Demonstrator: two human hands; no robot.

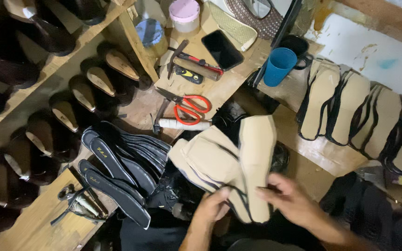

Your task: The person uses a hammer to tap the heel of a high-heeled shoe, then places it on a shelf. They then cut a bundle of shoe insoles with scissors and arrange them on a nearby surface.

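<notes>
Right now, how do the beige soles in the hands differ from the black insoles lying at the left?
The beige soles are held fanned out by the left hand and right hand; the black insoles lie untouched on the wooden bench. The beige soles are plain, while the black insoles carry a small printed mark. Both are flat, foot-shaped and stacked overlapping.

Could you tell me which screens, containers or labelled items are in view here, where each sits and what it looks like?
Phone: flat on the wooden bench, top centre; black rectangle, screen dark.
Tub: behind the phone at the top edge; round, white, pink lid.
Blue cup: right of the phone; plain, tapered.
Black insoles: stacked lower left of the bench; small pale printed mark on each.
Tan soles: fanned, held by the left hand and right hand; no markings visible.
</notes>
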